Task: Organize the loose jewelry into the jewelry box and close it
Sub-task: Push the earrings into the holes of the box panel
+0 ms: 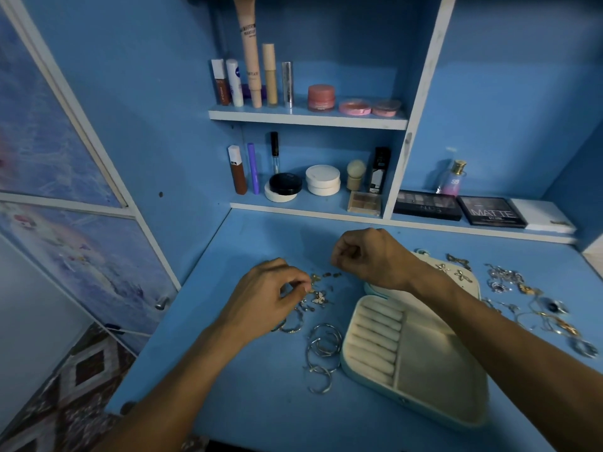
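Blue-painted desk (248,402) beneath cosmetics shelves (306,119). Sorting stage, early by the look of it: picking through tiny gold earrings (319,297) at mid-frame, pinching one between thumb and forefinger of left hand (270,298). Right hand (365,256) just up and right, curled tight (around something tiny or nothing, cannot tell). Jewelry box (424,380) lying open at lower right, padded cream ring rolls (375,337) bare. Next, probably: carrying the piece past thin silver hoops (321,350) into the box without snagging. Tangled metal heap (522,288) waiting at right edge.
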A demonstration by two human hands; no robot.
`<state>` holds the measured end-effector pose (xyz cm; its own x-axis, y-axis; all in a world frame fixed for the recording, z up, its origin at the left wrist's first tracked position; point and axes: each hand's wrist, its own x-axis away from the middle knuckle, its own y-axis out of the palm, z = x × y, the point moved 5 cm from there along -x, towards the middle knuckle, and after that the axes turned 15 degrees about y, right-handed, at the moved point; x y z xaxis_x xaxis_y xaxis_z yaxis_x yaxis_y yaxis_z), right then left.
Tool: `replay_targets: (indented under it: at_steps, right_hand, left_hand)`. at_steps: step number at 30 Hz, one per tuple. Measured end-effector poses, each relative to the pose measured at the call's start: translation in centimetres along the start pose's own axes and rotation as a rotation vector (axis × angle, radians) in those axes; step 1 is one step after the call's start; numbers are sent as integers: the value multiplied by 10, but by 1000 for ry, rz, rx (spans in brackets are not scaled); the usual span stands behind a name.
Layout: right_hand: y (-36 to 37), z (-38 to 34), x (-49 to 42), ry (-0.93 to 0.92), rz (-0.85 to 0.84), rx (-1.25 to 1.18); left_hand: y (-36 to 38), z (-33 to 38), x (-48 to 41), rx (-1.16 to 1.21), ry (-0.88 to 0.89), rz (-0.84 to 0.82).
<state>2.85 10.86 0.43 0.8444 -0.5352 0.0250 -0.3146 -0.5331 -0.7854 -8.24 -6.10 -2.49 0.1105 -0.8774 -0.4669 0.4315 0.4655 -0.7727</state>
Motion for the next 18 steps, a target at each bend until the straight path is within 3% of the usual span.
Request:
replay_targets:
  at_steps: [18]
  right_hand:
    - [-17,13,23,23,109,-67]
  left_hand:
    - [14,18,-17,-145,179,-208]
